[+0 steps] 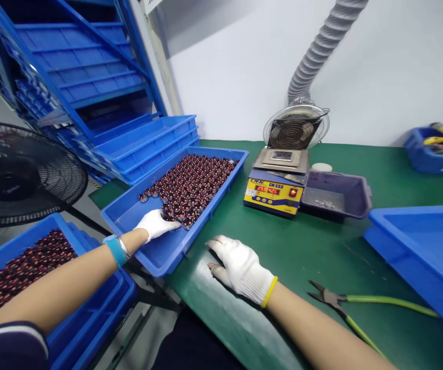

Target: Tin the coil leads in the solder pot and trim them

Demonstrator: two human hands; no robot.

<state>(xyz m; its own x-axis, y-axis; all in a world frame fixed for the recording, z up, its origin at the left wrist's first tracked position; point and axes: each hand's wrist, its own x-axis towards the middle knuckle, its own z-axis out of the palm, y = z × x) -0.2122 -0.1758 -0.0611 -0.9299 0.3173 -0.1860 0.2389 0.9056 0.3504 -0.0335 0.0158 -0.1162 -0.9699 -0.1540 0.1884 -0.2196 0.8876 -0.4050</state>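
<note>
Two knit-gloved hands work here: the left hand, fingers curled onto glossy red-black coils inside a long blue plastic tray running diagonally up-right, while the right hand lies flat, fingers spread, on the green mat.

Bright, even overhead light — soft shadows, sharp focus, wide-angle edge bending.

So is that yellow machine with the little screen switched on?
On. The yellow machine shows lit red digits on its front display, with a red button glowing beside them. The figures are too small to read reliably.
</note>
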